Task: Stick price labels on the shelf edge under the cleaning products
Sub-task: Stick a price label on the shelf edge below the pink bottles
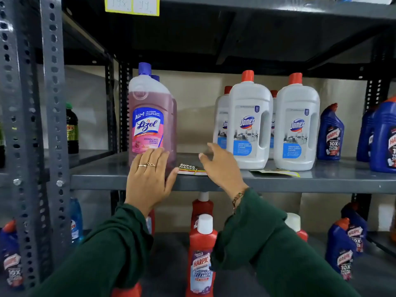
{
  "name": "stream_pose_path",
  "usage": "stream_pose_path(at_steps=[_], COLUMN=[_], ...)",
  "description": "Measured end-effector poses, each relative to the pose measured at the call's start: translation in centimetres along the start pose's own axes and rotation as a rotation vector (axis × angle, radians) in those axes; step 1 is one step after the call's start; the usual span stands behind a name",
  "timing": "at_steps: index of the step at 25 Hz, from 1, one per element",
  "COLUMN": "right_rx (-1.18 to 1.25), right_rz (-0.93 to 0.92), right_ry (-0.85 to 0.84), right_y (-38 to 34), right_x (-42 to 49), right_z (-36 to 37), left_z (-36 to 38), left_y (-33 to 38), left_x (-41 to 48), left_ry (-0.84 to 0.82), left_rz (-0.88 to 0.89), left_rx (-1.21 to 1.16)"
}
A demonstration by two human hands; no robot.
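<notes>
A pink Lizol bottle (147, 116) stands at the left of the grey middle shelf, whose front edge (321, 185) runs across the view. My left hand (150, 179) lies flat, fingers spread, against the bottle's base and the shelf edge, holding nothing. A price label printed "Super Market" (189, 169) lies flat on the shelf between my hands. My right hand (220, 166) hovers open just right of it, fingers apart, partly over its right end. A second label (276, 173) with a yellow border lies on the shelf in front of two white Domex bottles (249, 123).
Blue Harpic bottles (330, 133) stand at the right of the shelf. A yellow-framed price label (132, 5) is stuck on the upper shelf edge. Red Harpic bottles (201, 254) fill the shelf below. A perforated grey upright (53, 103) stands at the left.
</notes>
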State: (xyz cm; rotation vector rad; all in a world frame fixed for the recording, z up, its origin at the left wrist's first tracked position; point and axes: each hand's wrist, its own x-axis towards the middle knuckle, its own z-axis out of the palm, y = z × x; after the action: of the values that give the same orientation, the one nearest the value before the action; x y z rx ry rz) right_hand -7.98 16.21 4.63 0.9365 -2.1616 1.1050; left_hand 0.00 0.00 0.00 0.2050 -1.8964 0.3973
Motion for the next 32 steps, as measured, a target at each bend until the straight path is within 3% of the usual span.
stream_pose_path(at_steps=[3, 5, 8, 14, 17, 20, 25, 30, 32], right_rx=[-0.300, -0.312, -0.253, -0.012, 0.344, 0.531, 0.277, -0.004, -0.056], right_rz=[0.123, 0.162, 0.116, -0.044, 0.016, -0.022, -0.355, -0.287, -0.279], right_ry=[-0.260, -0.333, -0.251, 0.095, 0.170, 0.018, 0.043, -0.073, -0.051], right_y=[-0.1, -0.2, -0.1, 0.4, 0.0, -1.3, -3.3, -4.2, -4.4], right_x=[0.8, 1.2, 1.0, -0.3, -0.8, -2.2, -4.1, -4.5, -4.7], right_z=[1.0, 1.1, 1.3, 1.2, 0.3, 0.4, 2.4, 3.7, 4.6], left_z=[0.6, 0.9, 0.7, 1.0, 0.1, -1.8, -4.5, -4.8, -4.6], left_y=[-0.3, -0.4, -0.5, -0.3, 0.1, -0.2, -2.6, -4.3, -4.8], left_x=[-1.6, -2.3, -2.0, -2.1, -1.8, -1.1, -1.1, -2.9, -3.2], left_ry=[0.028, 0.016, -0.008, 0.014, 0.046, 0.051, -0.028, -0.173, -0.155], left_rz=[0.005, 0.013, 0.018, -0.013, -0.193, -0.240, -0.162, -0.273, -0.202], left_rx=[0.035, 0.040, 0.077, 0.036, -0.281, -0.722, -0.729, -0.698, -0.620])
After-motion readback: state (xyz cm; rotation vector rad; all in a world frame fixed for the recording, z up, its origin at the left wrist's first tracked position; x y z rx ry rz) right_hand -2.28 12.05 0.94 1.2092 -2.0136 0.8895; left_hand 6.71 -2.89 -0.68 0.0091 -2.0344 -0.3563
